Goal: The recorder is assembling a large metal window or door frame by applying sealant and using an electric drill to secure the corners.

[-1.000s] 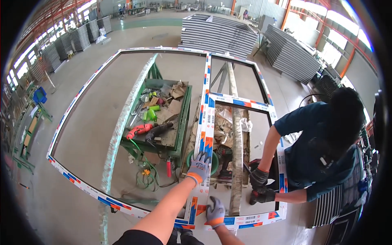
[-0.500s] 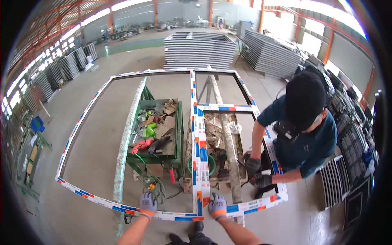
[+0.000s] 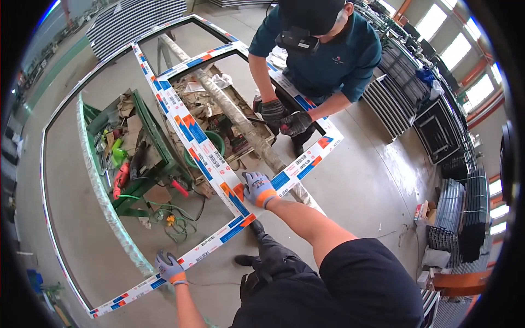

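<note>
A large window frame [image 3: 180,123], covered in white, blue and orange protective film, lies flat across supports before me. My left hand [image 3: 170,267], in a grey glove with an orange cuff, grips its near rail from above. My right hand [image 3: 258,189], gloved alike, is closed over the frame beside the joint of the middle bar and the near rail; its fingertips are partly hidden. Across the smaller opening on the right, a co-worker's dark-gloved hands [image 3: 285,117] are together at the far side rail, with a thin dark tool between them.
Film-wrapped support beams [image 3: 235,115] run beneath the frame. A green tool cart [image 3: 158,128] carries a red power tool [image 3: 121,177] and scraps. Green cable [image 3: 178,218] trails on the floor. The co-worker [image 3: 322,49] stands at the right side. Stacked frames [image 3: 131,24] rise behind.
My view has swung right and tilted down, so the frame appears turned. Both my hands stay on the frame's near side, and the co-worker remains at the side rail.
</note>
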Action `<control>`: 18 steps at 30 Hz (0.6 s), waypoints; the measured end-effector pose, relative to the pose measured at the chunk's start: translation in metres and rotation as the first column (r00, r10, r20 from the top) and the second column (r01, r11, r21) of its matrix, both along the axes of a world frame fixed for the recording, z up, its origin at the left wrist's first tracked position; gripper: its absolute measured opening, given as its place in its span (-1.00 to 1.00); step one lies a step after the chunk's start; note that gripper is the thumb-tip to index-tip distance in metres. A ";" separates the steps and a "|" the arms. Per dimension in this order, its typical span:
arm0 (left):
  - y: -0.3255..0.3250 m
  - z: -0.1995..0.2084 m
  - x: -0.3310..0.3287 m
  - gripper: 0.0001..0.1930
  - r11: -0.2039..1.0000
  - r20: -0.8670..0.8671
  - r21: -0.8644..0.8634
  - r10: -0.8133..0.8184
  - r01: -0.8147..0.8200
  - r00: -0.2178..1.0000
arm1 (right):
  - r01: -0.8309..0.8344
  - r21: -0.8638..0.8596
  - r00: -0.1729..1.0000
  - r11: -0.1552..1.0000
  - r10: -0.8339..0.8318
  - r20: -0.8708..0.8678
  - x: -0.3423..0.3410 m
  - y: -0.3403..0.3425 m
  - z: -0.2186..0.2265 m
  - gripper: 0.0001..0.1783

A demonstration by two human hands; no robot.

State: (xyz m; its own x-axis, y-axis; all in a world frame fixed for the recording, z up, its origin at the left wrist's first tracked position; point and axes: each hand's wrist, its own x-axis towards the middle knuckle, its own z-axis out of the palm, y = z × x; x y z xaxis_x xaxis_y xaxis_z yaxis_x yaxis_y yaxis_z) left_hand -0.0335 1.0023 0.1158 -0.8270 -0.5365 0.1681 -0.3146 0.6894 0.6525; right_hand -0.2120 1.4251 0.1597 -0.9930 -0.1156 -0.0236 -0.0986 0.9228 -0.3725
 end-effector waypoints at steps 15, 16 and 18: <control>0.014 0.020 -0.001 -0.72 0.962 0.144 -0.269 -0.011 0.050 0.990 | -0.017 0.020 0.999 1.000 0.016 0.050 0.000 -0.006 0.012 -0.52; 0.017 0.022 -0.003 -0.72 0.962 0.144 -0.268 -0.010 0.049 0.990 | -0.021 0.022 0.998 1.000 0.020 0.060 0.000 -0.004 0.013 -0.52; 0.020 0.029 -0.006 -0.74 0.969 0.162 -0.243 0.005 0.035 0.987 | -0.026 0.024 0.997 0.999 0.024 0.072 -0.001 -0.003 0.015 -0.52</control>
